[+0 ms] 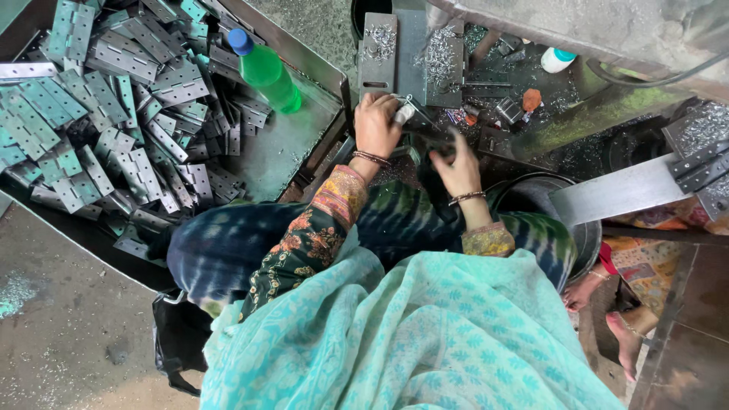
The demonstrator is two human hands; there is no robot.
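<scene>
Many hinges (114, 114) in tray (304, 133) — left hand (377, 121) grips metal piece (405, 112); right hand (458, 168) half-curled, contents unclear

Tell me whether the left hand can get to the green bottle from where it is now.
Probably yes. The left hand rests on a small metal piece at the work block, and the green bottle lies in the tray just to its left. Only the tray's raised rim lies between them, and nothing covers the bottle.

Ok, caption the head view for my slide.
Left hand grips a small metal part, right hand alongside, beside a tray of hinges.
</scene>
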